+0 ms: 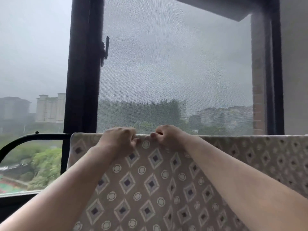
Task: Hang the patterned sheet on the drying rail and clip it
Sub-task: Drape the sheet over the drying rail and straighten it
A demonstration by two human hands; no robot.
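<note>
The patterned sheet [150,184], beige with diamonds and small circles, is draped over a rail and hangs down toward me, filling the lower middle and right. The black drying rail [33,136] shows only at the left, curving down; the sheet hides the rest of it. My left hand [119,139] and my right hand [166,135] sit side by side at the sheet's top fold, both with fingers curled onto the cloth. No clip can be seen; the curled fingers hide whatever may be inside them.
Right behind the rail stands a window with a mesh screen [175,72] and a thick black frame post [83,72] carrying a handle [105,49]. At the right is a dark frame [275,80] and a wall. Far below are trees and buildings.
</note>
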